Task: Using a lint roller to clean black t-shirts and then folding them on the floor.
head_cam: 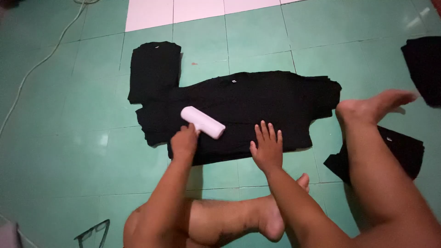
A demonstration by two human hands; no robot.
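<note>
A black garment (257, 103) lies spread flat on the green tiled floor in front of me. My left hand (183, 141) grips the handle of a white lint roller (203, 122), whose head rests on the garment's left part. My right hand (267, 146) lies flat, fingers spread, on the garment's near edge, a little right of the roller. A folded black garment (154, 69) lies at the spread one's far left corner, touching it.
My bare legs and feet (367, 110) stretch over the floor at the right and bottom. More black cloth lies under my right leg (404, 149) and at the far right edge (425, 64). A white cable (41, 62) runs across the left. White tiles (174, 11) are at the top.
</note>
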